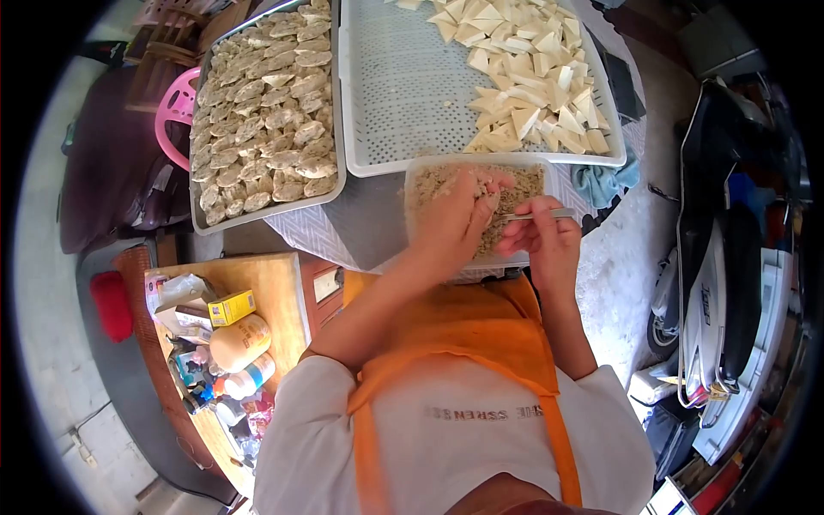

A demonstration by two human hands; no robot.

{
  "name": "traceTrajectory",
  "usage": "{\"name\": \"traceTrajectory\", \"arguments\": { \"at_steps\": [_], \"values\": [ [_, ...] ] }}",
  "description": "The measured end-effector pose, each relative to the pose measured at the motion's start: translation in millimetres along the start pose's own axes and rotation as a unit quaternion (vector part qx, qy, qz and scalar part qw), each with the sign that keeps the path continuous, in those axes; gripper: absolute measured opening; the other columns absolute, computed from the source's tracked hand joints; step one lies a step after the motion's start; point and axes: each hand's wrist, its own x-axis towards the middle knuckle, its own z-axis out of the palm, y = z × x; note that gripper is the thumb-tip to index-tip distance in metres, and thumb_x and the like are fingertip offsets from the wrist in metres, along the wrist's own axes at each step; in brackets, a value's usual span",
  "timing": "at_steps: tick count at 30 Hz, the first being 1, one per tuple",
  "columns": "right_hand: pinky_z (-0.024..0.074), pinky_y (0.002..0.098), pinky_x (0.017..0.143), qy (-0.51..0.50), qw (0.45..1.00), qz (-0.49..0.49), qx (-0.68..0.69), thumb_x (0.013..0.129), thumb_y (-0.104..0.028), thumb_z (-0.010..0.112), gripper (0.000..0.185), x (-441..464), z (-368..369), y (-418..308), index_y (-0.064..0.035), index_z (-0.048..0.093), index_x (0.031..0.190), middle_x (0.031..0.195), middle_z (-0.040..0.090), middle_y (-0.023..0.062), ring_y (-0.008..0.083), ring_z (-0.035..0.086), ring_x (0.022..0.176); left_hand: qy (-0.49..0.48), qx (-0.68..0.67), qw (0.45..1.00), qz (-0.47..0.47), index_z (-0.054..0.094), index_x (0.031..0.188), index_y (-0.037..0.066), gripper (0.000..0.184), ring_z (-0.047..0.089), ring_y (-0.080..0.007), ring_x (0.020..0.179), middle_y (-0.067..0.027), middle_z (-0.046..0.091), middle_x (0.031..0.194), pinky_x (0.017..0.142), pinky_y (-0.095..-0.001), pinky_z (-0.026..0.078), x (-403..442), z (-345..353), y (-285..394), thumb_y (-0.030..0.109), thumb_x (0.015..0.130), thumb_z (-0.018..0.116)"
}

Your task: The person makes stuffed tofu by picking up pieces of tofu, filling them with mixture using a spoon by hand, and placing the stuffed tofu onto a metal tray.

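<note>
Grips one slim metal utensil (562,214) in the right hand (554,236), pinched between thumb and fingers, presumably for fine control. Shows the left hand (459,210) curled over the minced mixture (528,180), likely to catch crumbs below; cannot tell grasping from released. Keeps the mixture in one tub (505,259) at near centre, apparently for short reach by both hands. Stores coated pieces (266,112) in close rows in one metal tray (342,129) at left, probably to save space; several dozen, overlapping, exact count impossible. Piles pale triangular pieces (532,86), also dozens, at far right in one perforated white tray (395,103), seemingly for easy pickup. Includes one cloth (605,180) right of the tub.
</note>
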Motion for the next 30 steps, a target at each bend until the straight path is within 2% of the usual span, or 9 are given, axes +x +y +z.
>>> {"name": "traceTrajectory", "arguments": {
  "at_steps": [1, 4, 8, 11, 14, 17, 19, 25, 30],
  "values": [
    [0.0520, 0.0267, 0.048, 0.015, 1.000, -0.009, -0.006, 0.097, -0.025, 0.049, 0.028, 0.4, -2.5, -2.1, 0.0007, 0.058, 0.090, 0.068, 0.063, 0.0115, 0.0185, 0.062, 0.051, -0.020, 0.021, 0.999, -0.018, 0.049, 0.116, 0.001, 0.026, 0.055, -0.0175, 0.105, -0.0090, 0.059, 0.113, 0.094, -0.0282, 0.041, -1.6, -2.4, -0.9, 0.008, 0.092, 0.044],
    [0.0531, 0.0265, 0.048, 0.038, 0.996, -0.065, -0.042, 0.098, -0.022, 0.048, 0.027, 3.4, -14.4, -8.3, 0.0016, 0.058, 0.090, 0.068, 0.064, 0.0114, 0.0174, 0.063, 0.053, -0.062, 0.007, 0.998, -0.026, 0.051, 0.113, 0.001, 0.026, 0.054, -0.0169, 0.108, -0.0075, 0.059, 0.114, 0.093, -0.0287, 0.042, -2.0, -18.4, 0.2, 0.003, 0.088, 0.050],
    [0.0517, 0.0241, 0.049, 0.033, 0.985, -0.136, -0.100, 0.098, -0.017, 0.047, 0.024, 2.9, -11.0, -11.7, 0.0021, 0.059, 0.089, 0.066, 0.063, 0.0088, 0.0144, 0.063, 0.053, -0.065, -0.022, 0.995, -0.079, 0.052, 0.113, 0.002, 0.027, 0.057, -0.0136, 0.090, -0.0047, 0.059, 0.105, 0.081, -0.0263, 0.045, -5.6, -25.2, -8.3, 0.004, 0.086, 0.054],
    [0.0500, 0.0225, 0.050, 0.050, 0.934, -0.215, -0.280, 0.098, -0.017, 0.047, 0.027, 10.3, -8.1, -10.9, 0.0036, 0.060, 0.088, 0.066, 0.063, 0.0082, 0.0135, 0.063, 0.054, -0.039, -0.114, 0.982, -0.149, 0.053, 0.114, 0.003, 0.026, 0.054, -0.0104, 0.075, -0.0037, 0.058, 0.094, 0.068, -0.0240, 0.044, -4.2, -23.5, -8.8, 0.010, 0.089, 0.053],
    [0.0489, 0.0216, 0.050, -0.066, 0.925, -0.117, -0.354, 0.098, -0.017, 0.046, 0.028, 18.5, -9.4, 3.2, 0.0046, 0.061, 0.087, 0.066, 0.063, 0.0080, 0.0130, 0.063, 0.055, -0.011, -0.223, 0.953, -0.205, 0.053, 0.113, 0.003, 0.023, 0.049, -0.0095, 0.066, -0.0040, 0.057, 0.085, 0.059, -0.0229, 0.040, -0.9, -19.7, -5.0, 0.016, 0.094, 0.048],
    [0.0500, 0.0226, 0.050, -0.094, 0.967, -0.031, -0.234, 0.098, -0.018, 0.046, 0.027, 15.0, -6.6, 5.3, 0.0036, 0.060, 0.088, 0.067, 0.063, 0.0083, 0.0147, 0.064, 0.056, 0.013, -0.355, 0.908, -0.222, 0.054, 0.108, 0.002, 0.022, 0.047, -0.0109, 0.064, -0.0047, 0.056, 0.080, 0.056, -0.0236, 0.038, 0.1, -21.1, -8.3, 0.019, 0.098, 0.043],
    [0.0506, 0.0235, 0.050, -0.076, 0.984, -0.029, -0.156, 0.098, -0.019, 0.047, 0.027, 17.2, -10.8, 0.8, 0.0025, 0.060, 0.090, 0.068, 0.063, 0.0087, 0.0157, 0.064, 0.055, 0.029, -0.415, 0.882, -0.221, 0.054, 0.107, 0.001, 0.023, 0.046, -0.0119, 0.063, -0.0050, 0.055, 0.078, 0.054, -0.0244, 0.038, 1.2, -24.1, -11.4, 0.019, 0.099, 0.042],
    [0.0507, 0.0242, 0.047, -0.048, 0.995, -0.038, -0.073, 0.098, -0.022, 0.047, 0.027, 16.4, -22.0, -20.0, 0.0014, 0.059, 0.091, 0.065, 0.062, 0.0090, 0.0162, 0.063, 0.052, 0.048, -0.384, 0.903, -0.186, 0.054, 0.115, 0.001, 0.032, 0.049, -0.0123, 0.066, -0.0047, 0.056, 0.079, 0.054, -0.0256, 0.039, 2.1, -20.9, -24.9, 0.025, 0.100, 0.038],
    [0.0497, 0.0241, 0.044, -0.009, 0.991, -0.123, -0.043, 0.097, -0.018, 0.050, 0.023, 9.3, -6.9, -26.9, 0.0016, 0.060, 0.090, 0.064, 0.062, 0.0094, 0.0153, 0.062, 0.050, 0.062, -0.400, 0.876, -0.261, 0.055, 0.112, 0.004, 0.034, 0.052, -0.0124, 0.067, -0.0036, 0.058, 0.084, 0.058, -0.0272, 0.044, 5.5, -15.2, -6.5, 0.029, 0.100, 0.036]
  ]
}}
